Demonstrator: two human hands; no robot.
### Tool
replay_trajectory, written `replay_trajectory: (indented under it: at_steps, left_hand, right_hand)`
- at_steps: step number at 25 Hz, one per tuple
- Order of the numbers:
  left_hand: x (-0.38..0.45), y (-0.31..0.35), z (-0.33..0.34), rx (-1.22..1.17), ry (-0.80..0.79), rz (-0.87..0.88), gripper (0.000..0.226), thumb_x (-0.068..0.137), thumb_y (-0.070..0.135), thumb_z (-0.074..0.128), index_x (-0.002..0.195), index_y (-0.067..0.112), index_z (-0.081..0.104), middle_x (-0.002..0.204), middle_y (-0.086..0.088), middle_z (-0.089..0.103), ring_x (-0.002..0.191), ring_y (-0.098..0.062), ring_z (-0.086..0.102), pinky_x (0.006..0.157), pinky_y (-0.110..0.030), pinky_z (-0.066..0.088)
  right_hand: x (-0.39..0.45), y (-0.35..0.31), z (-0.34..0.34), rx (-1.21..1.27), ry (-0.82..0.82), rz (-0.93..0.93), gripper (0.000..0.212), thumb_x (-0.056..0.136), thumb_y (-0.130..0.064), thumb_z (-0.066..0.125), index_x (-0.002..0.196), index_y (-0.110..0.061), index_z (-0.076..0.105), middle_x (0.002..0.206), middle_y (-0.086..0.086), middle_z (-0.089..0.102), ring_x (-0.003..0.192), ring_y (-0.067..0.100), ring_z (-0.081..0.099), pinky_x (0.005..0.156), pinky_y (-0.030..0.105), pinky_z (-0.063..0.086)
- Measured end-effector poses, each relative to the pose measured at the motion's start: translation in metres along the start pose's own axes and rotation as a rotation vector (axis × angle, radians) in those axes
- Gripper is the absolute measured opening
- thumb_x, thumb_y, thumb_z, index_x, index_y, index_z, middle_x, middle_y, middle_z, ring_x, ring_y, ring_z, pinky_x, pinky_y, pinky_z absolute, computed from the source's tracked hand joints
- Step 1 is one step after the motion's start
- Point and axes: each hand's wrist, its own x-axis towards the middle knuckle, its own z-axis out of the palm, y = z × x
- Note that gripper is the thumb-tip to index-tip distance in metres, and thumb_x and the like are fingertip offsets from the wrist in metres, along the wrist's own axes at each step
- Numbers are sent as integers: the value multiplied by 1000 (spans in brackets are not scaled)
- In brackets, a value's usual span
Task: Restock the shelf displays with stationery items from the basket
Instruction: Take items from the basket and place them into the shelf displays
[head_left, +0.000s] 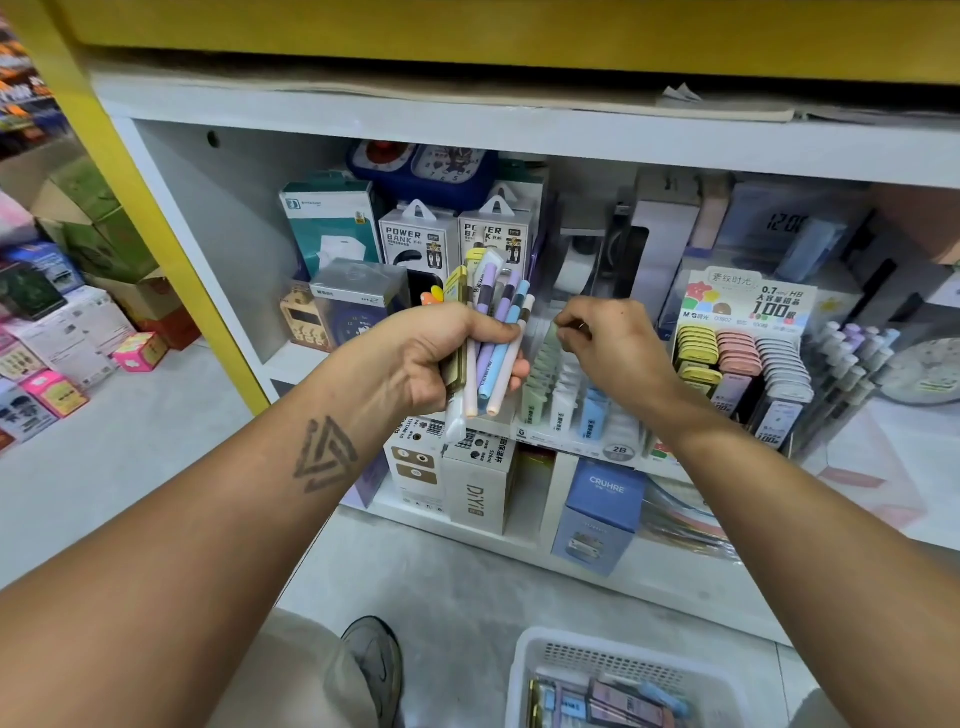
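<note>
A: What writing can you read on the shelf (519, 132)?

B: 2 white boxes (415, 241) say "POWER BANK". Right of them a display stand (748, 306) reads "0.7", "HB" and "100", with yellow, pink and grey cases ranked in it. Below the power banks stands a white box marked "DiYi" (475, 493), and just right of that a blue box (605, 499) marked "CRUHRE". A tag (619, 450) on the shelf edge reads "2B".

A: And the hands?

B: The left hand (415, 358) is clenched round a bundle of pastel pens (493, 338), held upright in front of the power banks. The right hand (605, 338), just right of the pens, has its fingers curled over a rack of green, white and blue packs (563, 387); whether it pinches anything I cannot tell.

A: The basket?

B: The white basket (540, 660) sits on the floor, well below the power banks, with flat pink, blue and purple packets inside.
</note>
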Motion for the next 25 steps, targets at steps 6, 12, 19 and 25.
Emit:
replay_trajectory:
  at_steps: [6, 12, 19, 25]
  left_hand:
    - [-2, 1, -2, -5, 10, 15, 7, 93, 6, 61, 95, 1, 66, 70, -15, 69, 62, -22, 69, 63, -33, 61]
    - [-4, 1, -4, -10, 11, 4, 9, 93, 7, 61, 97, 0, 67, 71, -16, 70, 61, -22, 70, 62, -33, 62]
    - [0, 1, 20, -20, -46, 7, 11, 93, 6, 61, 98, -1, 67, 69, -15, 71, 58, -21, 71, 58, -33, 61]
    - [2, -9, 73, 5, -159, 2, 10, 92, 5, 61, 88, 0, 69, 69, -15, 71, 58, -22, 71, 55, -33, 61]
  right_hand:
    - [1, 1, -2, -25, -36, -1, 12, 94, -5, 61, 87, -9, 70, 77, 5, 68, 70, 21, 64, 68, 40, 57]
    - [2, -7, -1, -127, -222, 113, 34, 96, 2, 55, 118, -15, 73, 114, 9, 71, 97, 25, 66, 87, 31, 55]
    - [-7, -31, -50, 801, -182, 539, 15, 99, -22, 62, 101, -15, 75, 87, 5, 77, 64, 12, 65, 58, 25, 48]
    - [-43, -22, -101, 1098, -145, 718, 8, 89, -4, 72, 98, -3, 72, 82, 12, 73, 58, 12, 62, 51, 19, 50]
